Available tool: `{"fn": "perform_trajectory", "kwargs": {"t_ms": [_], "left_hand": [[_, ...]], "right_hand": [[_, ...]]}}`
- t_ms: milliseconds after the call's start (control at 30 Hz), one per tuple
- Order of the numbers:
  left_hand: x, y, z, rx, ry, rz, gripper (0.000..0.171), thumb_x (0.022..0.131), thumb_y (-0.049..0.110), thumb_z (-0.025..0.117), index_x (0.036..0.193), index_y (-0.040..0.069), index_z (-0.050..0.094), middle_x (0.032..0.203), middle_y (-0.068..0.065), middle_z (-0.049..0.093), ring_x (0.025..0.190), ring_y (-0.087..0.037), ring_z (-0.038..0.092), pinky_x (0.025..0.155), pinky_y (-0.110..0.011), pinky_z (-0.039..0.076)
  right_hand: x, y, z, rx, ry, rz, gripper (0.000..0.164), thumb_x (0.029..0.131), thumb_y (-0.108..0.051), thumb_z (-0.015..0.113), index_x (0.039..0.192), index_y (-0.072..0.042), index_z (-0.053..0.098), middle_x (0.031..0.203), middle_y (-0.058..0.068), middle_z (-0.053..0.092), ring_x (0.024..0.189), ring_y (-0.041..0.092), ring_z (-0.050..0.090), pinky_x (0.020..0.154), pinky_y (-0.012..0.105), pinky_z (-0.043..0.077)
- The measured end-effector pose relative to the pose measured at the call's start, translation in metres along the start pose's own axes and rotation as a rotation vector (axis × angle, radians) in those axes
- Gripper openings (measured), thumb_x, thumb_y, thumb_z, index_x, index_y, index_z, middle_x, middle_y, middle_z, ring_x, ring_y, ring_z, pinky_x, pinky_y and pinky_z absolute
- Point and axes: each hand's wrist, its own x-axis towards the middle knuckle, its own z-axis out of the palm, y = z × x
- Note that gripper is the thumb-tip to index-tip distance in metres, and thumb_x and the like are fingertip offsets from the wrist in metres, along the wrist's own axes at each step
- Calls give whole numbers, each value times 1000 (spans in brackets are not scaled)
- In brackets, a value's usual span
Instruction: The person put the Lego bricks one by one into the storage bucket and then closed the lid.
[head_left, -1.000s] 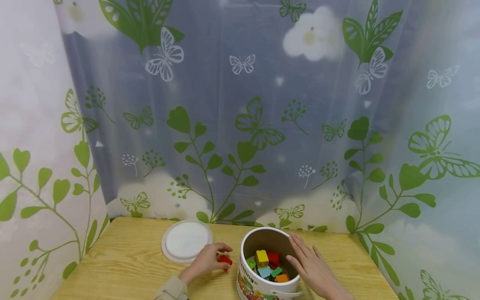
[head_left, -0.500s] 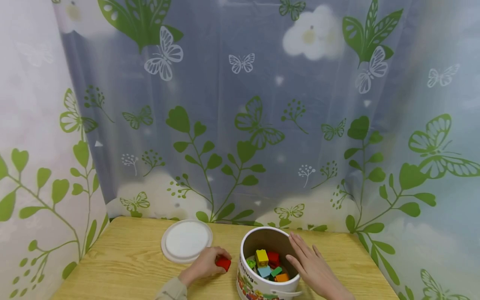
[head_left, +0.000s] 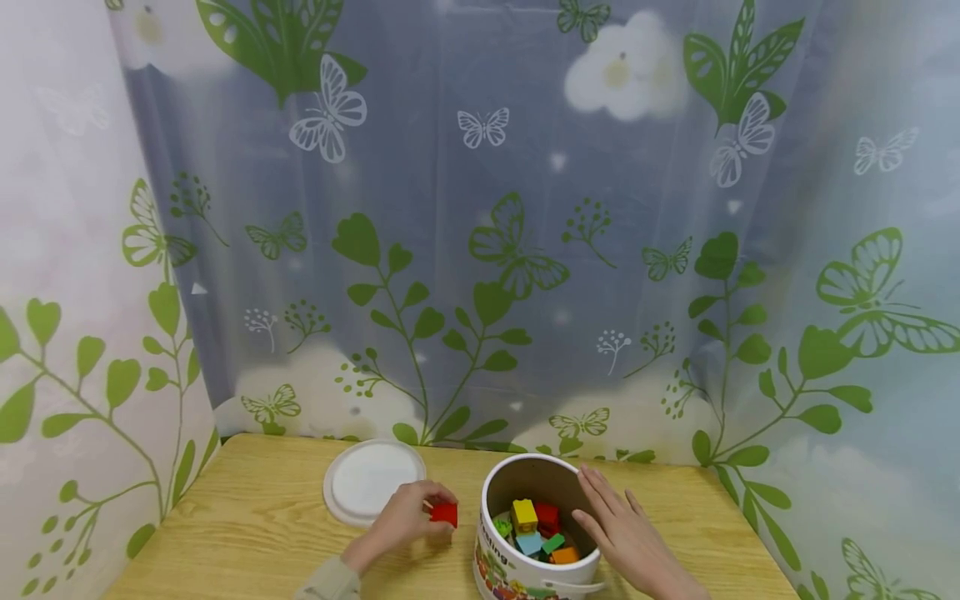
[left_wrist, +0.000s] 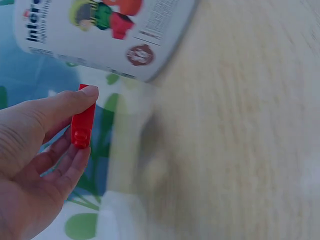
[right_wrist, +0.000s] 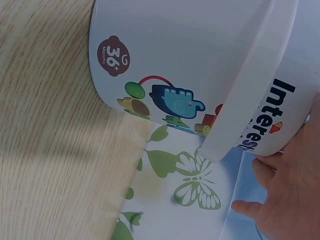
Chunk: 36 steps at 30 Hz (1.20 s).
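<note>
My left hand [head_left: 406,517] pinches a red toy brick [head_left: 444,513] between thumb and fingers, above the table and left of a white bucket [head_left: 489,550]. In the left wrist view the red brick [left_wrist: 84,119] shows a stud at one end, held apart from the bucket [left_wrist: 165,30]. My right hand [head_left: 628,533] lies against the bucket's right rim with its fingers straight. In the right wrist view that hand [right_wrist: 292,190] touches the printed wall of the bucket [right_wrist: 145,30]. Inside the bucket are a yellow brick [head_left: 524,517], a red one [head_left: 547,518] and several others.
A round white lid [head_left: 374,479] lies on the wooden table [head_left: 247,508] behind my left hand. The bucket's white handle [right_wrist: 250,80] hangs down its side. A curtain [head_left: 420,250] with leaves and butterflies stands behind the table.
My left hand has closed its fingers on the red brick and lifted it, shifting slightly left. The right hand and the bucket have stayed in place.
</note>
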Motion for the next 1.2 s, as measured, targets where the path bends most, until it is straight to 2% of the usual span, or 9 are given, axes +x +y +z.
{"fn": "perform_trajectory", "kwargs": {"t_ms": [400,600,700,833,967,1200], "left_hand": [[4,36,-32,-27,68,5,31,81,15,86,108,3,74,100,-8,73,90,-24,69,73,-24,58],[7,48,-38,-26,82,9,33,82,18,86,109,4,74,103,-8,74,92,-25,69,75,-31,61],[10,54,-39,-46,79,1,34,83,20,86,111,6,74,105,-7,74,94,-23,69,76,-33,61],[16,64,-36,-65,82,23,34,84,20,85,113,7,74,106,-6,74,95,-22,69,77,-29,60],[24,74,-31,-67,84,56,33,84,20,85,113,8,74,106,-3,73,95,-21,68,78,-26,59],[40,94,-18,-97,45,76,35,86,23,84,116,10,73,107,1,71,97,-16,67,81,-27,59]], "right_hand": [[1,-1,0,1,2,6,63,108,-44,45,159,-9,33,165,11,29,151,33,27,118,69,19],[-1,-1,-1,-2,5,5,65,107,-46,44,159,-8,33,165,12,29,151,33,27,117,69,19],[-1,0,-1,-3,1,7,65,107,-47,43,159,-8,33,165,12,28,151,33,26,118,69,19],[-1,0,0,-4,2,5,64,108,-46,44,159,-8,33,165,12,28,151,33,26,117,69,19],[1,0,0,-2,-2,8,63,108,-44,44,159,-9,32,165,12,28,151,33,26,117,69,19],[2,-1,0,7,-13,13,64,108,-44,45,160,-10,31,165,12,27,152,33,26,118,70,18]]}}
